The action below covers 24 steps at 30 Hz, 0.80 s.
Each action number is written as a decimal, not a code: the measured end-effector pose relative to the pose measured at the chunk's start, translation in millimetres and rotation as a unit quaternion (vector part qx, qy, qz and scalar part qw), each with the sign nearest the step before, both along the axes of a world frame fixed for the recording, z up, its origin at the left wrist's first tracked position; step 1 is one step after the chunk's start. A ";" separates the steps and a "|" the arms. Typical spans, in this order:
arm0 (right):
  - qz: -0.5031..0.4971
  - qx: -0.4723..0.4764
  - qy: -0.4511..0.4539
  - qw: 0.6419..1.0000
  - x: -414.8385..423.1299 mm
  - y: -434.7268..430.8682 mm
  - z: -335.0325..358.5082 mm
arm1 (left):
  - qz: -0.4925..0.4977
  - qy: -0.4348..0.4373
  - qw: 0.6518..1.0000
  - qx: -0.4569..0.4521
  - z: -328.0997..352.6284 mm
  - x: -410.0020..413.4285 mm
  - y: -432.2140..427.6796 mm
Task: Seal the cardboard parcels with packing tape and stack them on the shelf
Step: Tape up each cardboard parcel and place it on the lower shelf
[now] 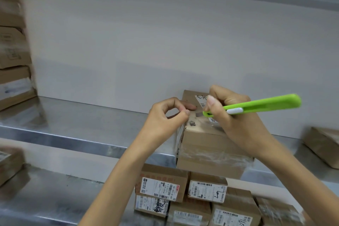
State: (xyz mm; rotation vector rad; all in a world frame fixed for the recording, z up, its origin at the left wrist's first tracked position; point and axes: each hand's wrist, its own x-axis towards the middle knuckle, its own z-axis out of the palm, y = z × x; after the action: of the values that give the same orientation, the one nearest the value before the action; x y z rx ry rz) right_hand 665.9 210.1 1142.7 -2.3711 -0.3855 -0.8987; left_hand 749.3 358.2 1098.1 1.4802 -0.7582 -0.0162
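Your brown cardboard parcel (207, 143) stands on the upper stainless steel shelf (73, 134), at its front edge and right of centre. Clear packing tape (211, 154) wraps around its lower front face.

Your left hand (165, 117) rests at the top left edge of the parcel. Its fingers (189, 107) are curled, with thumb and forefinger pressed together on what appears to be a short strip of the tape; blur prevents a firmer reading.

Your right hand (234, 115) rests on the parcel top. Its fingers (211, 101) are closed around a green plastic utility knife (262, 104) with a white slider. The knife body points up and to the right, and its tip lies on the parcel top, just beside the left thumb.

A blurred stack of cardboard boxes (14, 51) occupies the left end of the shelf, and a further brown box (324, 145) lies at the right end. Labelled cardboard parcels (161, 185) are stacked on the lower steel shelf (45, 198), directly below your parcel
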 end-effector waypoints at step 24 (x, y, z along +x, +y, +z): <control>-0.219 -0.351 0.138 0.900 -16.8 -178.8 -74.8 | 0.024 -0.029 0.999 -0.007 -1.6 -7.4 -6.4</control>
State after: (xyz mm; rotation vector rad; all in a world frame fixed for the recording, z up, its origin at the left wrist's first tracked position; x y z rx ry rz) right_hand 649.1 31.4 1067.9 -3.2961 -0.0482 -0.6466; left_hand 741.9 351.8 1096.5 1.4909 -0.7689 0.0681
